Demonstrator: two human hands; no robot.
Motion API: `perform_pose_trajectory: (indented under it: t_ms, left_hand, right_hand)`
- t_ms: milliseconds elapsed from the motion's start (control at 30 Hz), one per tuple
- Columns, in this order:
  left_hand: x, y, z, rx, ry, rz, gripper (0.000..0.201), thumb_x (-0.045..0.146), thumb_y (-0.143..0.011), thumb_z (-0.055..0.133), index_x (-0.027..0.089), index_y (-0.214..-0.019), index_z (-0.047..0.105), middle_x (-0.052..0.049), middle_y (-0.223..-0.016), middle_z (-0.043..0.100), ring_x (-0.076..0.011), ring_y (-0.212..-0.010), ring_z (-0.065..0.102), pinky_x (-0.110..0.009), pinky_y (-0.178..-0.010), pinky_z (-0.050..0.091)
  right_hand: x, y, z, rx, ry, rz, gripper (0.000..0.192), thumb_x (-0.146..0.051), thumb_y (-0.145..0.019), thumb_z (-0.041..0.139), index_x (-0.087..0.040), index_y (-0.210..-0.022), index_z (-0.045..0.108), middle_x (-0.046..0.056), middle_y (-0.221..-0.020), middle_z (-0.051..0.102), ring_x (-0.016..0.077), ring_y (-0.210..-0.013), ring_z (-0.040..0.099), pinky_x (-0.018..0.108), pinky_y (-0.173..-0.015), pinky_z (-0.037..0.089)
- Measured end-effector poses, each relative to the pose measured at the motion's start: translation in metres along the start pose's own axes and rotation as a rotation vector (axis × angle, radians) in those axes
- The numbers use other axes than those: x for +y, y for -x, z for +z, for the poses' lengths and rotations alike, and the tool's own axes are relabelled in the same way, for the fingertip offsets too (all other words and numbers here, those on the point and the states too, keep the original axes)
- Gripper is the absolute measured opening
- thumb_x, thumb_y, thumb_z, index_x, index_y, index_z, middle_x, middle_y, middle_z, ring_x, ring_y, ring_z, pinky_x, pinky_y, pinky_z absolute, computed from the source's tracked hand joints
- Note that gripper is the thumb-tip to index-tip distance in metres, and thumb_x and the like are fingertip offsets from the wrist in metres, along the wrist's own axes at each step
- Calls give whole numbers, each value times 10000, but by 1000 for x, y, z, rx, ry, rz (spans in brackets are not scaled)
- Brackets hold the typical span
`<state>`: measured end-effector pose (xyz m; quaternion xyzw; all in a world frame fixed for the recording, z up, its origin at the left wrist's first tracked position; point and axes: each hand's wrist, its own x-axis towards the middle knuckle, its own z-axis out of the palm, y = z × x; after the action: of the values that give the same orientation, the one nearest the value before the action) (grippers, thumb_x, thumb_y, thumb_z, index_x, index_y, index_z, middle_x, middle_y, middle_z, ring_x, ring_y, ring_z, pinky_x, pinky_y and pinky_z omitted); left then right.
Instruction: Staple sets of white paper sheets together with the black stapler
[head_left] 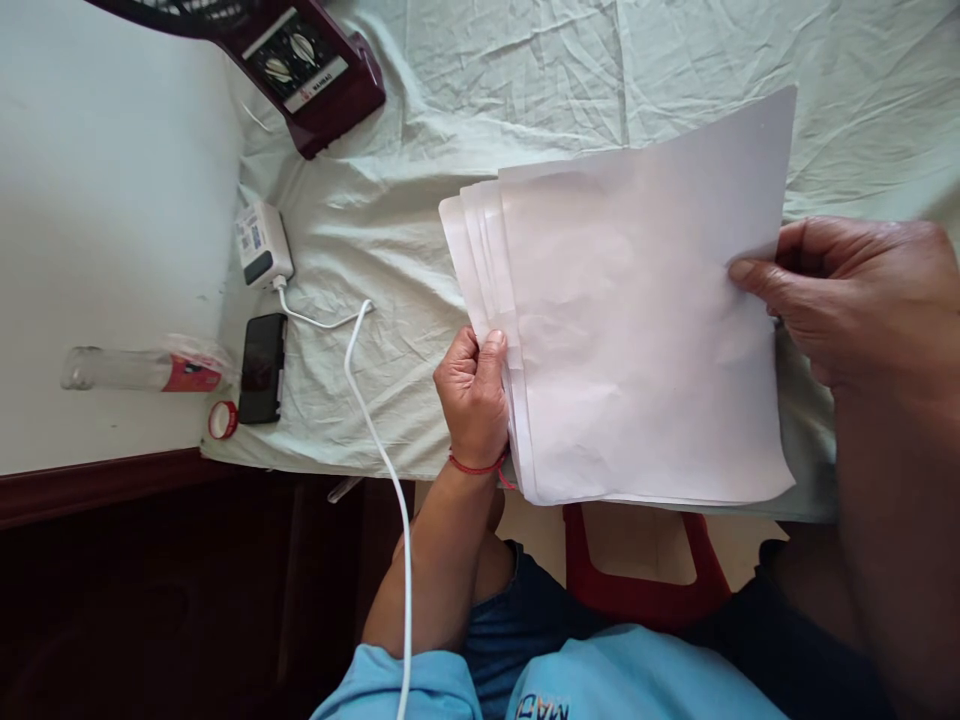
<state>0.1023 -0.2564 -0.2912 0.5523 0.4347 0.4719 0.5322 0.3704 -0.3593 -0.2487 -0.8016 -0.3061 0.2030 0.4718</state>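
Observation:
A stack of white paper sheets (645,330) is held up over the near edge of the cloth-covered table, its left edges fanned out a little. My left hand (477,395), with a red string round the wrist, pinches the left side of the stack, thumb on top. At the right edge, my right hand (840,290) grips the paper between thumb and curled fingers. How many sheets the right hand holds cannot be made out. The top sheet is blank and slightly creased, its lower right corner curling.
A dark red fan base (334,90) stands at the back left. Below it lie a white power device (264,245), a black phone (262,368), a red cap (223,420) and a clear bottle (142,370). A white cable (375,430) runs towards me. A red stool (637,595) shows below the wrinkled tablecloth (525,90).

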Motion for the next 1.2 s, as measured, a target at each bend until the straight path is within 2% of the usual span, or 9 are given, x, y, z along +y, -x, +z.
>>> perform_pose_trajectory:
  t_ms: [233,367,633,867,1000,1133,1200]
  left_hand:
    - [4,1,0,29,-42,3,206,372,-991,726,206,-869,711,-1,-811,674,-142,-738,590,-252,-706,479]
    - [2,0,0,19,-45,0,218,401,-995,725,208,-894,717,-6,-828,690,-152,-760,616,-260,-724,490]
    - [2,2,1,-3,4,-4,283,485,-1015,723,224,-910,742,2,-803,670,-138,-719,598,-255,-683,473]
    - [4,1,0,4,-58,-2,266,461,-929,842,206,-930,769,-22,-908,761,-151,-811,682,-259,-747,538]
    - [3,0,1,5,-60,18,260,456,-935,834,203,-937,772,-24,-921,777,-148,-816,687,-256,-764,547]
    - [2,1,1,-10,-45,4,262,466,-958,797,207,-953,761,-26,-918,762,-165,-829,691,-273,-783,551]
    - [2,1,0,-11,-42,-7,264,469,-970,778,209,-936,746,-19,-887,737,-164,-807,678,-272,-766,543]
  right_hand:
    - [1,1,-3,27,54,31,96,-290,-811,829,-251,-888,870,-13,-687,679,59,-592,517,279,-625,471]
    - [0,1,-1,3,-5,9,110,-278,-820,821,-239,-910,871,-8,-743,724,69,-624,563,267,-633,486]
    - [-3,2,2,-8,-29,-12,121,-240,-794,810,-226,-894,876,1,-741,740,72,-605,560,223,-540,410]
    - [-5,2,0,-6,-3,25,98,-244,-789,816,-214,-866,868,-5,-674,681,64,-583,519,215,-539,422]
    - [-7,3,-2,0,33,48,80,-233,-796,816,-222,-859,864,-9,-693,694,57,-602,534,212,-557,423]
    - [-6,2,-3,0,40,38,76,-257,-790,820,-219,-843,859,-14,-617,622,64,-565,498,233,-555,442]
    - [-6,2,-3,-5,42,43,80,-276,-786,821,-224,-835,856,-5,-633,641,83,-588,535,237,-546,441]
